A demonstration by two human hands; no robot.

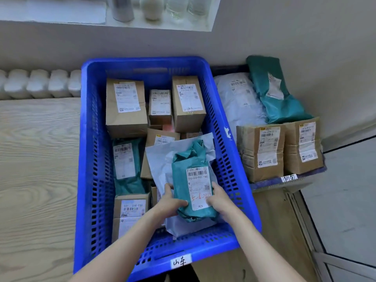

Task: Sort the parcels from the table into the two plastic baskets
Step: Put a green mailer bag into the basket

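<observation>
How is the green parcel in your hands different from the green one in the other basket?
The held parcel lies in the near basket, gripped by the left hand and right hand; the far parcel lies untouched on a white bag. The held one's label bears red handwriting; the far one's looks crumpled. Both are green bags with white labels.

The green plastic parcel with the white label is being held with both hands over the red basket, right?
Not quite. The head view shows the green plastic parcel with the white label held by the left hand and the right hand over a blue plastic basket, not a red one. The rest is right: both hands grip it.
</observation>
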